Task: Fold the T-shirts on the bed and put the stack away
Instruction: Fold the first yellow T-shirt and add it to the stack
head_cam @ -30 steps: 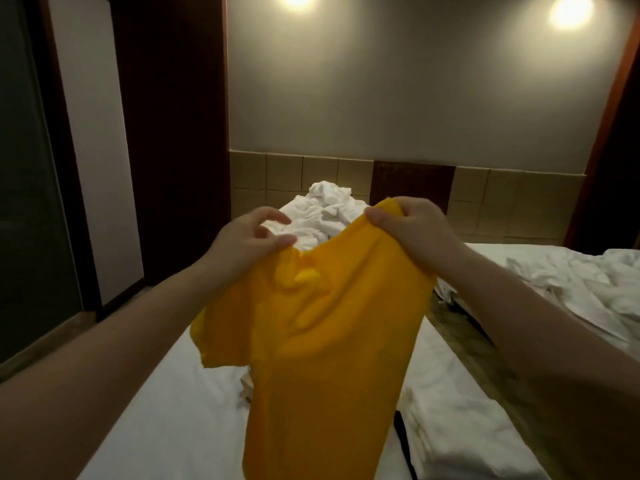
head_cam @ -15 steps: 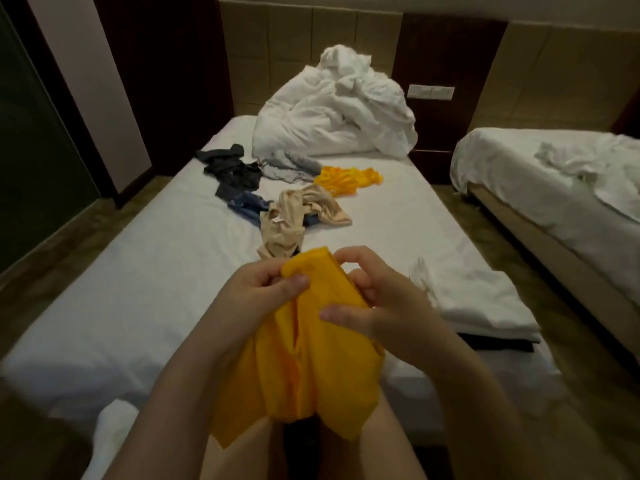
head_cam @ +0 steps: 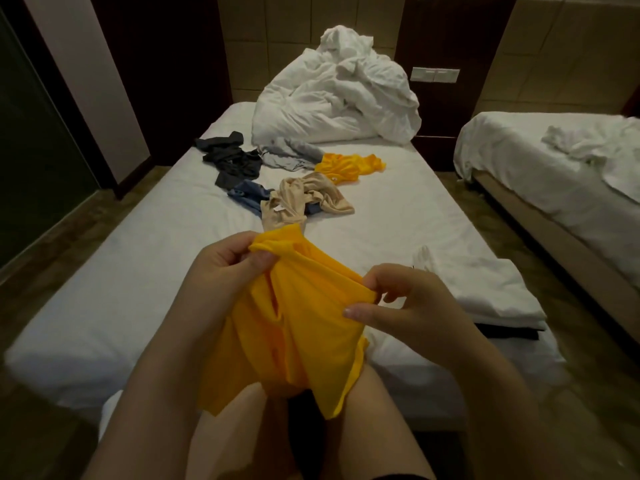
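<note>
A yellow T-shirt (head_cam: 298,327) hangs bunched over my lap at the foot of the white bed (head_cam: 138,271). My left hand (head_cam: 228,268) pinches its upper edge, and my right hand (head_cam: 398,303) grips the edge further right. Loose shirts lie mid-bed: a beige one (head_cam: 304,199), a blue one (head_cam: 249,195), a black one (head_cam: 232,161), a grey one (head_cam: 291,155) and a second yellow one (head_cam: 349,166).
A crumpled white duvet (head_cam: 336,95) is piled at the head of the bed. Folded white fabric on something dark (head_cam: 498,299) lies at the bed's right corner. A second bed (head_cam: 554,174) stands to the right across a narrow floor aisle.
The view dropped from the wall to the bed. The yellow T-shirt came down from held-up height to my lap, and my hands have spread slightly along its edge.
</note>
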